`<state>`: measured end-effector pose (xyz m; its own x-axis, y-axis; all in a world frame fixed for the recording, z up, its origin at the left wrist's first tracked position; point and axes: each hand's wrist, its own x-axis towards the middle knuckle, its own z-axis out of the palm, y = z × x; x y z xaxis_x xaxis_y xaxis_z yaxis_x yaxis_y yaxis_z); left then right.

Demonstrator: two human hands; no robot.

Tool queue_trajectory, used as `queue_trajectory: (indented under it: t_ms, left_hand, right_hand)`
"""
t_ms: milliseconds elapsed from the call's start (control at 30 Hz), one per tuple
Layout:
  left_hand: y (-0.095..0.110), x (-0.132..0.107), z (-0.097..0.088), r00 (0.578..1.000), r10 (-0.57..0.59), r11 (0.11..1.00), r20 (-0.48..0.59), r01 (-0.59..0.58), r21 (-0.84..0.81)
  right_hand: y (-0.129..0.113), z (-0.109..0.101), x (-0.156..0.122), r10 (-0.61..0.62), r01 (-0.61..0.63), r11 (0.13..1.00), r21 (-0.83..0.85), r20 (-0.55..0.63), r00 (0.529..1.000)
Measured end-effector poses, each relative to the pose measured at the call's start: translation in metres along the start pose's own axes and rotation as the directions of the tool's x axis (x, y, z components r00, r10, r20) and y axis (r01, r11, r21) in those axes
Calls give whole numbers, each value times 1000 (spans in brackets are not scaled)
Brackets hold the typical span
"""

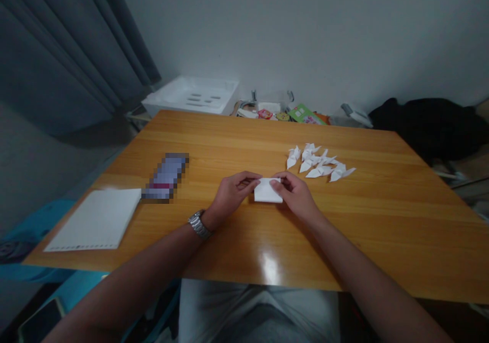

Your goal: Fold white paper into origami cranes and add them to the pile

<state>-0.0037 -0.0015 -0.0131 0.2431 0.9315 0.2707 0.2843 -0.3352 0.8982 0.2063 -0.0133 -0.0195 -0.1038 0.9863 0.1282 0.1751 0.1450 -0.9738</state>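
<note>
Two hands: live from the wooden table (237,139), we have left hand (230,195) and right hand (300,198) together on one small piece.
Left fingers: pinching the folded paper (268,192) at its left upper corner; we spot a metal watch (199,225) on the wrist behind them.
Right fingers: gripping too, thumb flat on the paper's face near its right upper corner.
Folded paper: white, rectangular, right between both sets of fingertips; whether it touches the wood, we cannot tell.
Paper cranes (320,165): what a cluster, white, just beyond the right fingers and rightward!
Pixelated phone (167,177): lying well left of the left fingers.
White pad (95,220): farther left, and nearer us than those fingers.
White tray (171,94): far beyond the left fingers, past the table's edge.
</note>
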Motion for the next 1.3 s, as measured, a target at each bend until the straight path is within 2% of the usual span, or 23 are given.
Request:
queue_trajectory:
  t_ms: [367,1100,1300]
  left_hand:
    - [-7,0,5,999,-42,987,7,42,-154]
    - [1,0,2,999,-12,996,-43,8,-85]
    - [0,-3,0,999,-32,998,21,34,-60]
  right_hand:
    - [-2,-1,-1,-12,11,999,-39,-32,999]
    - [-1,-1,-3,-47,45,996,-73,-13,999]
    - [-2,-1,-2,-25,29,995,-100,40,999]
